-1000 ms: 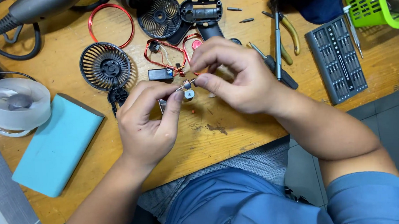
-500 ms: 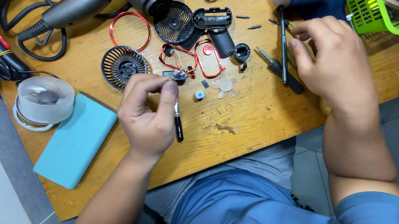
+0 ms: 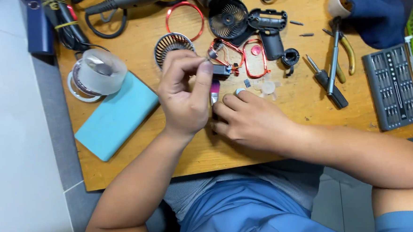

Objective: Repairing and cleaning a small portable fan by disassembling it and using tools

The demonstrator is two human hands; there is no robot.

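My left hand (image 3: 184, 96) pinches a small screwdriver (image 3: 214, 89) with a pink and purple band, held upright over the wooden table (image 3: 138, 169). Its fingertips sit against a small black part (image 3: 222, 71) joined to red wires (image 3: 234, 53). My right hand (image 3: 251, 120) rests on the table just right of the left one. Its fingertips reach the lower end of the screwdriver, which is hidden between the hands. The index fingertip lies beside a small round silver piece (image 3: 239, 90). A small clear fan blade (image 3: 267, 86) lies just beyond.
Around the hands lie a round black grille (image 3: 172, 43), a red ring (image 3: 185, 16), a black fan cover (image 3: 229, 18), a black handle shell (image 3: 270, 30), a tape roll (image 3: 98, 72), a teal pad (image 3: 117, 116), pliers (image 3: 342, 52), a bit case (image 3: 392, 86) and a blue cloth (image 3: 375, 8).
My right hand came back from the tools at the far right and now lies against the left hand. The left hand keeps the screwdriver and has lifted toward the black part.
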